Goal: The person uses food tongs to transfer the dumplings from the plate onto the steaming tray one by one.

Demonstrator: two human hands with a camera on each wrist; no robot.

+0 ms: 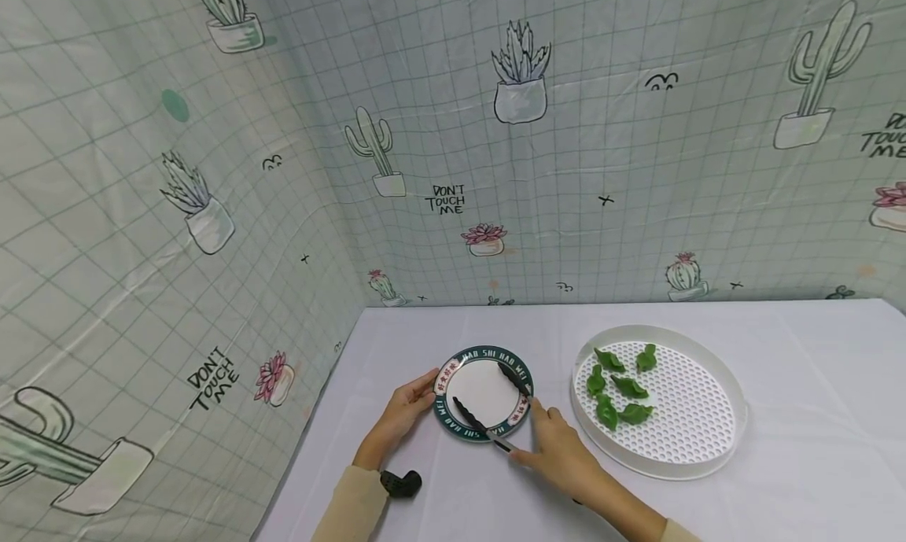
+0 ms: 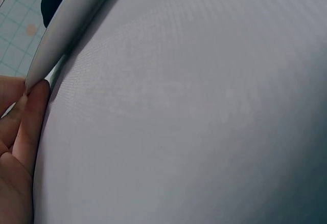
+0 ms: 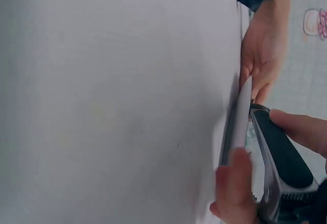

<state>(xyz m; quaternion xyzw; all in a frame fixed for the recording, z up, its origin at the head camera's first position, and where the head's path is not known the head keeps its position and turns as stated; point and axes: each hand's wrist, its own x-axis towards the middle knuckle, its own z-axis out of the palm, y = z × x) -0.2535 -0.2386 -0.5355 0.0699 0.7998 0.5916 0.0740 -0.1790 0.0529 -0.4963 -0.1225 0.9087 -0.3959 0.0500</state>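
A round plate (image 1: 484,392) with a white middle and a green lettered rim lies in front of me in the head view. My left hand (image 1: 406,404) pinches its left edge between thumb and fingers; the left wrist view shows the plate's rim (image 2: 66,35) edge-on at the fingertips. In my right hand (image 1: 562,451) I hold tongs (image 1: 469,418) with black tips, their arms spread apart over the plate and nothing visible between them. Thumb and fingers lie along the two tong handles (image 3: 283,155) in the right wrist view.
Right of the plate stands a large round white tray (image 1: 694,412) with a perforated base. Several small green pointed pieces (image 1: 628,386), leaf-like or pepper-like, lie in its left half. A white cloth (image 1: 453,495) covers the table; a patterned sheet (image 1: 594,251) hangs behind and left.
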